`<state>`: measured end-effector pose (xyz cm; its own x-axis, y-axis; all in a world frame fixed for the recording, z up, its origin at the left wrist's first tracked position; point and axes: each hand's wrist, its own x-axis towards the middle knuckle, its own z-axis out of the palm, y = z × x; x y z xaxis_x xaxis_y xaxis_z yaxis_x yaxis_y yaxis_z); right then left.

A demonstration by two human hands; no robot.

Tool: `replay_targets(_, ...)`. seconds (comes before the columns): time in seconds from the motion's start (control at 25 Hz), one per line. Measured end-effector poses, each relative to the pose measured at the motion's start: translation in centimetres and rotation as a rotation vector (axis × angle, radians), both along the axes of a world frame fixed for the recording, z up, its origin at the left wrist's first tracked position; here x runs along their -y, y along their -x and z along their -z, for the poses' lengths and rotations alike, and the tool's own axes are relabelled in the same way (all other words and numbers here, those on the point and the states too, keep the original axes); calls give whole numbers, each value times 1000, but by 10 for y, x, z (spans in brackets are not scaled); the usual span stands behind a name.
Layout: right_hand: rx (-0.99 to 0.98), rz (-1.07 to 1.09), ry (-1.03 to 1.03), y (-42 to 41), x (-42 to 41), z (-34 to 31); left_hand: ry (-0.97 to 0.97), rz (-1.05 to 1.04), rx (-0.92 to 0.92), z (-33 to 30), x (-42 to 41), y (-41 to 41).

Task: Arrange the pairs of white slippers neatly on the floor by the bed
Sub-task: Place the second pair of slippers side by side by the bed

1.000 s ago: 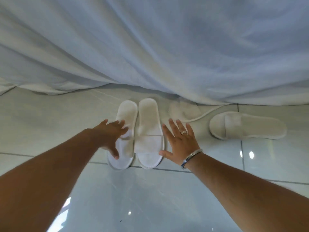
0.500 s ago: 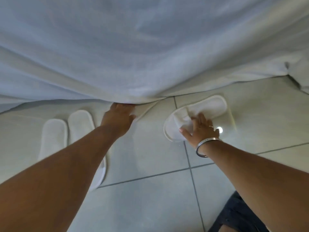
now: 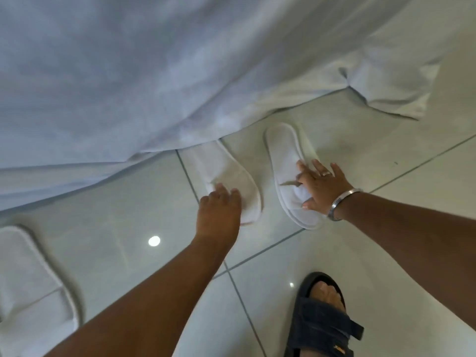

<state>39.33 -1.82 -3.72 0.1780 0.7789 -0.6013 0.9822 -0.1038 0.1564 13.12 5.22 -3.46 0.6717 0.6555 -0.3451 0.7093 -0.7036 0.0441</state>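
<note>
White slippers (image 3: 286, 161) (image 3: 226, 173) flat on floor, side by side.

Left hand (image 3: 219, 212) lay flat on one white slipper (image 3: 226, 179), its far end under the bedsheet (image 3: 154, 73); right hand (image 3: 320, 188), fingers spread, pressed a second slipper (image 3: 286, 155) just beside; third slipper (image 3: 33, 287) lay well apart, lower left; dark sandal (image 3: 322, 323) on tile floor (image 3: 116, 215).

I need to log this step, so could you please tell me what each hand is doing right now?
Left hand: open, palm down on the left slipper.
Right hand: open, fingers spread on the right slipper.
</note>
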Motion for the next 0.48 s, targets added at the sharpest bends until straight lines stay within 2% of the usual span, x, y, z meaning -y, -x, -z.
replay_targets(0.08,-30,13,-23,1,1,4,4,144,-47,-7,7,-23)
replay_targets(0.2,-46,23,-16,0,-2,6,26,175,-80,-11,11,-33)
replay_targets(0.36,-96,52,-27,-7,-10,7,37,329,-93,-9,9,-9)
replay_targets(0.48,-93,53,-42,-7,-11,6,49,320,-104,-4,21,-8)
